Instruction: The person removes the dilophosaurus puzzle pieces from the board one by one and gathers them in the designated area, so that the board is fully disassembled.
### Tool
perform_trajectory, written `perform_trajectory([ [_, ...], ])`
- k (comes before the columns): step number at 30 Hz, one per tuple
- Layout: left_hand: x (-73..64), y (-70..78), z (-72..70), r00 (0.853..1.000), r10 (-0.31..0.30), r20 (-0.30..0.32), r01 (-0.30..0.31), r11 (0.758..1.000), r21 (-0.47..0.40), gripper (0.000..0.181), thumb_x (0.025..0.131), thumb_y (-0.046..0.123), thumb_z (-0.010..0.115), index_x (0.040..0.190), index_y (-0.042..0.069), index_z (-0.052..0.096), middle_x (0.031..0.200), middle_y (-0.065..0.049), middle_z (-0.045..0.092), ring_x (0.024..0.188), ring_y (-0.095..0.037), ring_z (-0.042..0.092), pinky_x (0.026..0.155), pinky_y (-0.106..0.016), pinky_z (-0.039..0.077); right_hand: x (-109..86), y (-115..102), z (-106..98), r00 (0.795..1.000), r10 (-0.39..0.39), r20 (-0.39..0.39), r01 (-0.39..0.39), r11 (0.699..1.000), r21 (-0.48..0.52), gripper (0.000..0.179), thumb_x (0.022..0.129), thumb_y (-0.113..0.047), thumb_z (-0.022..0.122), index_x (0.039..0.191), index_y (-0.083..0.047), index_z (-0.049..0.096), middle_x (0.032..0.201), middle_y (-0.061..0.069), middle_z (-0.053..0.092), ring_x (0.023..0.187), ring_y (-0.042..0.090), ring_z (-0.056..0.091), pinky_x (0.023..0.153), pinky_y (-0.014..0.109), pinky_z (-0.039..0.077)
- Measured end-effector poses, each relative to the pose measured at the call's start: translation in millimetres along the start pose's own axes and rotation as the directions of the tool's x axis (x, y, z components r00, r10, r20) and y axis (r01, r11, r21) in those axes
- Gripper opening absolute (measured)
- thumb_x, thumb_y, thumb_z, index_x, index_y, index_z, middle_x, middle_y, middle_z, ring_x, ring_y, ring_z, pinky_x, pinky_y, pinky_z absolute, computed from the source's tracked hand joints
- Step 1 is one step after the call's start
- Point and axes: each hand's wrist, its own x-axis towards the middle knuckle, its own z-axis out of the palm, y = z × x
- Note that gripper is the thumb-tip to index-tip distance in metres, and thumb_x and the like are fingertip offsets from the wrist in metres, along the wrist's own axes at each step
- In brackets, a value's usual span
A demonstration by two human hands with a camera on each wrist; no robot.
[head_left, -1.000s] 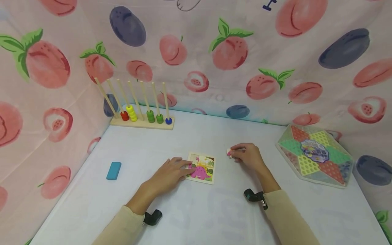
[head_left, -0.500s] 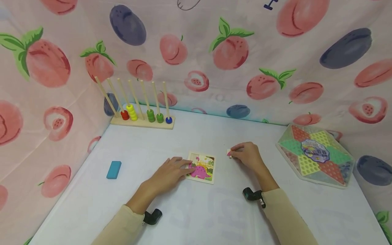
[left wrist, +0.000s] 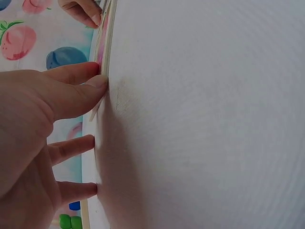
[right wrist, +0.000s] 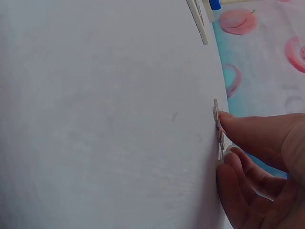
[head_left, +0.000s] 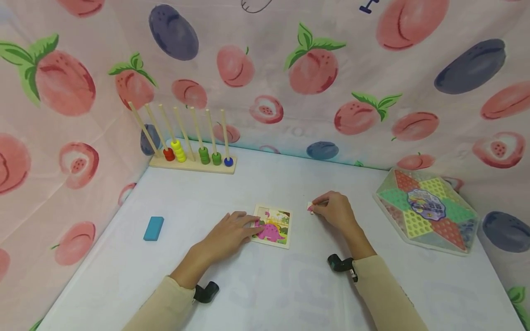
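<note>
My left hand rests on the left side of a small square jigsaw puzzle with a pink dinosaur picture. Its fingers are fairly straight; in the left wrist view the thumb touches the puzzle's near edge and two other fingertips reach the table. A plain wooden patch shows at the puzzle's upper left. To the right of the puzzle, my right hand pinches a small pink and white puzzle piece. Seen from the right wrist, the piece lies flat, close to the tabletop, with the thumb over it.
A wooden bead abacus with upright rods stands at the back left. On the left lies a blue block. A hexagonal Chinese checkers box is at the right. Fruit-printed cloth walls the white table at the back and sides.
The puzzle piece has turned or slid very slightly under the right hand's fingers, and the right forearm has shifted a little left. The left hand stays on the puzzle.
</note>
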Motion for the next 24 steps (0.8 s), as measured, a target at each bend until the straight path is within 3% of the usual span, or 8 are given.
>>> perform_trajectory([
  [24,1.2,0.4,-0.9,1.0,0.0,0.017,0.0,1.0,-0.001,0.042,0.099,0.019,0.066,0.14,0.028,0.063,0.155,0.0,0.054,0.145,-0.038,0.046,0.115,-0.068,0.039,0.0,1.0,-0.1,1.0,-0.006,0.01,0.006,0.999,-0.042,0.023,0.088,-0.024,0.079,0.104,-0.007,0.08,0.102,0.015,0.075,0.091,0.026,0.067,0.073,0.034,0.052],
])
